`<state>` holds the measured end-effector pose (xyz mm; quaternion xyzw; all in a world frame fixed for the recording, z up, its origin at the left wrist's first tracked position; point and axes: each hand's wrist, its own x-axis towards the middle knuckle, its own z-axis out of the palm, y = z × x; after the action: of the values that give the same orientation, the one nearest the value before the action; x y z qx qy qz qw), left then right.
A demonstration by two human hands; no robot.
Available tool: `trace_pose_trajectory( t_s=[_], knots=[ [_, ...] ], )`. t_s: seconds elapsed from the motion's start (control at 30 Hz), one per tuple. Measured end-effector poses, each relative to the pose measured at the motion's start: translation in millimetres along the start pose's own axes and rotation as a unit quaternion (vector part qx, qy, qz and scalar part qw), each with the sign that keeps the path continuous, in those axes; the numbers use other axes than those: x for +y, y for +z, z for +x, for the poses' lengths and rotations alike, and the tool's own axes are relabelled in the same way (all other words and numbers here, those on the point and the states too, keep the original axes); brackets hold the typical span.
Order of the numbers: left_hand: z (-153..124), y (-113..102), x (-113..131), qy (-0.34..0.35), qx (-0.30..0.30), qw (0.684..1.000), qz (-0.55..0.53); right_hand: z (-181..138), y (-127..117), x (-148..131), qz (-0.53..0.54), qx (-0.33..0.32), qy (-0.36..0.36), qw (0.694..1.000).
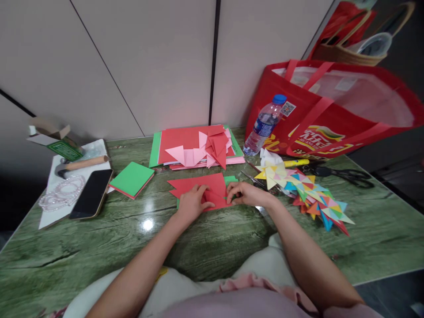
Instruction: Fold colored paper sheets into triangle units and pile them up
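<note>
A folded sheet of red paper (214,183) with pointed ends on its left side lies flat before me, with green paper (231,179) showing from beneath. My left hand (192,203) holds it down, thumb and forefinger bent onto its surface. At the paper's right end, my right hand (245,194) pinches the edge between thumb and fingers. The hands are a short way apart, and the fingers hide some of the folds. Just behind is a stack of coloured paper (180,139), with pink folded pieces (175,154) and red folded pieces (217,145) on top.
At left are green square paper (132,179), a phone (92,194), a hammer (86,164), beads (62,193) and a green box (64,145). At right stand a water bottle (263,128) and red bag (298,104), near a multicoloured paper chain (314,198) and black-handled scissors (344,174).
</note>
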<state>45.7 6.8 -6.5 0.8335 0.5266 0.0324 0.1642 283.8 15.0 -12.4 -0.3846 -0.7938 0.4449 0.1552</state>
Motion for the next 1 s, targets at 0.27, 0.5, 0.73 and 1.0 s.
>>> trace_pose_trajectory(
  t_s=[0.27,0.5,0.73,1.0],
  knots=[
    [-2,-5,6,-0.024,-0.002,1.000,-0.004,0,4,-5,-0.070,0.013,0.019,0.997],
    [-5,-8,11,-0.029,-0.021,0.998,0.043,3,21,-37,-0.161,0.066,0.119,0.978],
    [-5,-10,8,0.006,-0.022,0.999,0.049,17,41,-43,-0.038,0.091,0.145,0.985],
    [-3,-10,11,-0.003,-0.044,0.998,0.045,36,45,-45,-0.059,0.112,0.236,0.963]
  ],
)
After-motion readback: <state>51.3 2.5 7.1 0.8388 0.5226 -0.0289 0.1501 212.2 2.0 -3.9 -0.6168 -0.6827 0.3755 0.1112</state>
